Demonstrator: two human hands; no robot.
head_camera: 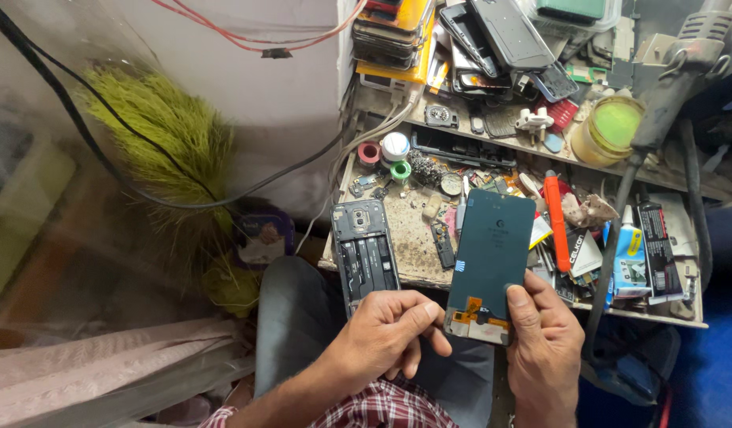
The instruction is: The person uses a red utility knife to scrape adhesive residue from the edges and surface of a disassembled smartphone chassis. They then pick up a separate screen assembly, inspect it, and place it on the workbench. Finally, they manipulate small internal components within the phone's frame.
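My right hand (544,345) grips the lower end of a dark teal phone screen panel (493,250), thumb pressed on its back near an orange flex cable. The panel stands tilted up over the bench edge. My left hand (386,333) holds the bottom of an opened phone frame (363,252), whose dark inner parts and camera face up; its index finger reaches toward the panel's lower corner.
A cluttered workbench (409,238) carries small parts, tape rolls, an orange tool (554,218), glue tubes and a yellow-green jar (608,127). Stacked phones and cases (477,36) sit on the shelf above. A green brush (164,139) and black cables lie left. My knee (291,317) is below.
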